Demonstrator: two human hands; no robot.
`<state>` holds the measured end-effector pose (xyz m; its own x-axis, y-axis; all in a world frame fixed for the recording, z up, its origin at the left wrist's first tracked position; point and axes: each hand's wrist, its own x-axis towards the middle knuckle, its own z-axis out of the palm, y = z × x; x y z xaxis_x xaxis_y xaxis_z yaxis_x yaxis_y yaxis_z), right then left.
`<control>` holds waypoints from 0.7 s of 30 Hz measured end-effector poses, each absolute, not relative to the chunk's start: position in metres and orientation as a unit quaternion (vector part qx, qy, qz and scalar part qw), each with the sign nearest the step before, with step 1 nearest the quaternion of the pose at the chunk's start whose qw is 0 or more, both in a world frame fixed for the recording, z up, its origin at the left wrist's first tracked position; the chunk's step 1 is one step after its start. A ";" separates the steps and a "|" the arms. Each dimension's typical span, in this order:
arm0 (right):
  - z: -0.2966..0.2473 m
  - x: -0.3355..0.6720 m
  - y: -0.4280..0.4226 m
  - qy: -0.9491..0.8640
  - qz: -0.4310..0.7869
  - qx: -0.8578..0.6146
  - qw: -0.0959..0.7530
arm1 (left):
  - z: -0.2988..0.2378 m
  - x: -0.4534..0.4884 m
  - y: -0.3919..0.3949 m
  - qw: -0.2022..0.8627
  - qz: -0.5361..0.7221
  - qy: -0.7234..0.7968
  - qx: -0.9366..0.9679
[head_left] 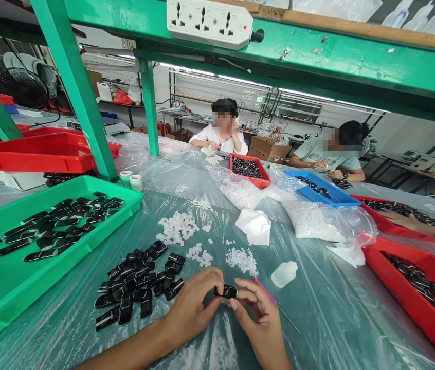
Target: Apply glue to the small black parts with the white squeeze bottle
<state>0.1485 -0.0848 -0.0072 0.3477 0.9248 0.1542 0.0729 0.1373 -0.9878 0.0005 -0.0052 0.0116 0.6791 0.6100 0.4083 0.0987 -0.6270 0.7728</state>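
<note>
Between both hands, just above the plastic-covered table, is a small black plastic casing [228, 292]. My left hand [198, 298] pinches its left end between thumb and curled fingers. On its right end, the thumb and fingertips of my right hand [259, 318] close. A pile of similar black casings [136, 280] lies left of my hands. Beyond my fingers are small white pieces [241, 261] and larger white pieces [178, 227]. A screwdriver with a pink handle [265, 290] lies behind my right hand, near a white squeeze bottle [284, 274].
At left stands a green tray [67, 257] holding black casings; red trays [414, 303] line the right. Bags of white pieces [313, 221] lie ahead. A green post [80, 92] and shelf beam [337, 56] frame the bench. Co-workers sit opposite; another person's hand reaches in at right.
</note>
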 end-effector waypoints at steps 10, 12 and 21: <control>-0.006 0.149 -0.083 -0.392 0.400 -0.532 0.635 | 0.012 0.003 -0.007 0.444 0.360 0.221 0.790; -0.004 0.148 -0.081 -0.339 0.452 -0.504 0.653 | 0.014 0.004 -0.007 0.491 0.370 0.225 0.756; -0.001 0.154 -0.080 -0.365 0.533 -0.483 0.591 | 0.008 0.006 0.002 0.653 0.349 0.207 0.639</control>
<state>0.1542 -0.0796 -0.0010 0.1640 0.9829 -0.0833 -0.2773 -0.0351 -0.9601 0.0058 0.0020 0.0077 0.6699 0.7213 0.1760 -0.1916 -0.0611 0.9796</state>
